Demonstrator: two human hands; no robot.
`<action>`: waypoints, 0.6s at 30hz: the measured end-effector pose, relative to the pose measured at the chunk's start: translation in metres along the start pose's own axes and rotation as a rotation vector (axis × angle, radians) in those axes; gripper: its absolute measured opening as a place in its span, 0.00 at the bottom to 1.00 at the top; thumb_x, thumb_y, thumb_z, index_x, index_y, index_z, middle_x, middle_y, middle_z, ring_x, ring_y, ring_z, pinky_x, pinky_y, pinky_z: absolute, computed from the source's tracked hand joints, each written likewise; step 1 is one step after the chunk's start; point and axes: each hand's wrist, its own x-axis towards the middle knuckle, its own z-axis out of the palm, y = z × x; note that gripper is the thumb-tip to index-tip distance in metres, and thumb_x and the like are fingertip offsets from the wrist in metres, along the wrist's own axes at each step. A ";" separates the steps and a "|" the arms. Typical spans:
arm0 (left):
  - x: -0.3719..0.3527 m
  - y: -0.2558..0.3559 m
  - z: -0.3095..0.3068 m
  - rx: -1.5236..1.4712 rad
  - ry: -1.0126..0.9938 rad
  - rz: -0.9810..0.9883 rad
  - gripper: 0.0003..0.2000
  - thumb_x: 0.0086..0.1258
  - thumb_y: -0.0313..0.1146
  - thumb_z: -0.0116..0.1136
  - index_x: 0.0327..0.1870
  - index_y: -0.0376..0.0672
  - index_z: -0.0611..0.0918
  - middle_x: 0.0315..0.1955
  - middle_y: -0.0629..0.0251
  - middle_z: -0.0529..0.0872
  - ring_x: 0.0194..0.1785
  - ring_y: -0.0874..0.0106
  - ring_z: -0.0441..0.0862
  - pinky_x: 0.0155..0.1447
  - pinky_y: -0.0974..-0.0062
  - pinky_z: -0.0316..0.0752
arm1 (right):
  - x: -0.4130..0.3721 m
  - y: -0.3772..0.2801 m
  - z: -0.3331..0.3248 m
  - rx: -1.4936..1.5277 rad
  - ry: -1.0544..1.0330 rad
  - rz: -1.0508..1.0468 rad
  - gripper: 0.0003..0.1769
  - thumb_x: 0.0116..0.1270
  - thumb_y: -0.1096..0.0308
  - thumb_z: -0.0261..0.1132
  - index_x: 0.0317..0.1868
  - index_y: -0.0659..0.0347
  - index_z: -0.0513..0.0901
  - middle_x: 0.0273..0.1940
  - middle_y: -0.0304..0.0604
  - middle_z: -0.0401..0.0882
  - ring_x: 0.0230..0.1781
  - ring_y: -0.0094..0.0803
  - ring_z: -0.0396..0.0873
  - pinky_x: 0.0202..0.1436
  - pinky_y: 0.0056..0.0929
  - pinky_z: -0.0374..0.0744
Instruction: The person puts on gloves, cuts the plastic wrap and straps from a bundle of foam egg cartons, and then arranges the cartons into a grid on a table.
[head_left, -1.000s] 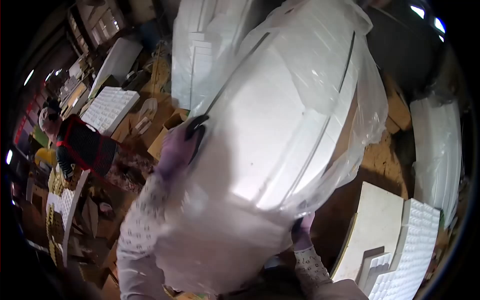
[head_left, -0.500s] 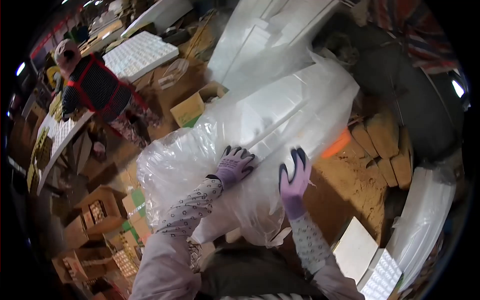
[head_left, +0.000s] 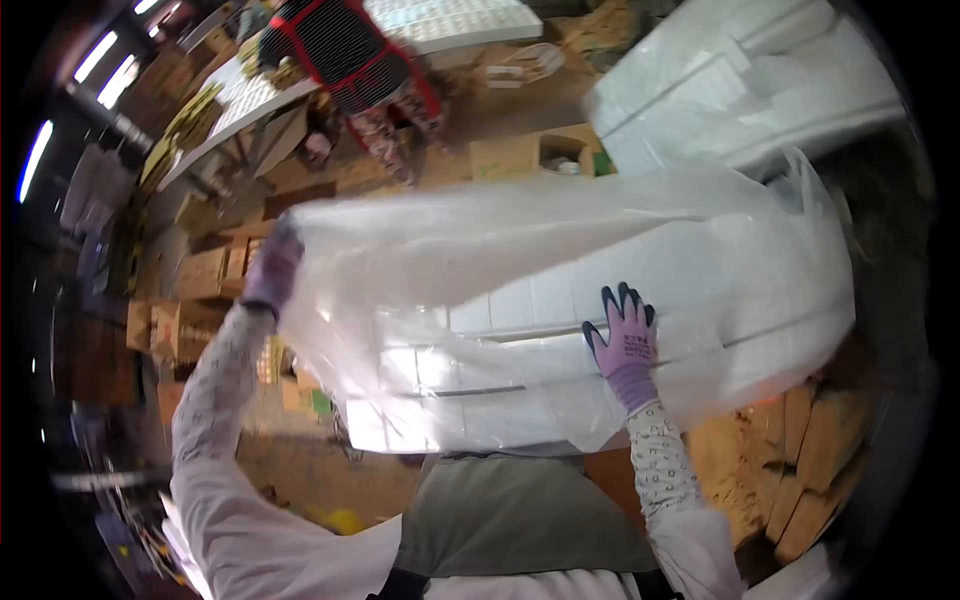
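Note:
A large clear plastic bag lies around a stack of white blocks in front of me. My left hand, in a purple glove with dark fingertips, is closed on the bag's left edge and holds it out and up, slightly blurred. Gloved the same way, my right hand rests flat on the stack near its middle, fingers spread. At the near left, the ends of the white blocks stick out from under the film.
Another plastic-wrapped white stack stands behind at the right. A person in a striped top works by a long white table. Cardboard boxes fill the left side; brown sacks lie at the lower right.
My left hand has moved left and pulled the bag's edge out, spreading the film and baring block ends. My right hand has come down onto the stack. The view has turned left.

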 end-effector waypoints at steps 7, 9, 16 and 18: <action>0.007 0.044 -0.020 1.357 0.139 -0.734 0.20 0.67 0.43 0.66 0.56 0.43 0.84 0.53 0.60 0.87 0.57 0.63 0.83 0.68 0.64 0.70 | -0.005 0.002 0.001 0.068 -0.066 -0.085 0.39 0.63 0.43 0.65 0.70 0.57 0.72 0.71 0.56 0.66 0.73 0.56 0.60 0.76 0.64 0.53; -0.019 0.028 0.112 1.323 0.256 -0.358 0.15 0.69 0.46 0.64 0.47 0.46 0.89 0.45 0.63 0.90 0.52 0.62 0.85 0.73 0.56 0.63 | -0.011 -0.024 -0.013 0.163 -0.028 -0.249 0.40 0.63 0.42 0.66 0.69 0.59 0.73 0.70 0.56 0.66 0.73 0.57 0.61 0.76 0.63 0.54; -0.062 -0.112 0.215 1.869 -0.514 0.372 0.15 0.73 0.46 0.56 0.53 0.50 0.83 0.52 0.63 0.84 0.55 0.60 0.82 0.72 0.53 0.65 | -0.020 -0.214 0.000 0.204 -0.640 -0.742 0.23 0.66 0.51 0.62 0.53 0.58 0.81 0.43 0.49 0.82 0.47 0.46 0.81 0.57 0.53 0.76; -0.078 -0.092 0.200 1.742 -0.802 0.020 0.14 0.73 0.45 0.54 0.50 0.48 0.83 0.49 0.61 0.84 0.49 0.58 0.84 0.61 0.58 0.77 | -0.026 -0.234 -0.051 0.452 -0.692 -0.986 0.15 0.66 0.59 0.61 0.49 0.56 0.82 0.37 0.48 0.81 0.45 0.45 0.83 0.52 0.46 0.79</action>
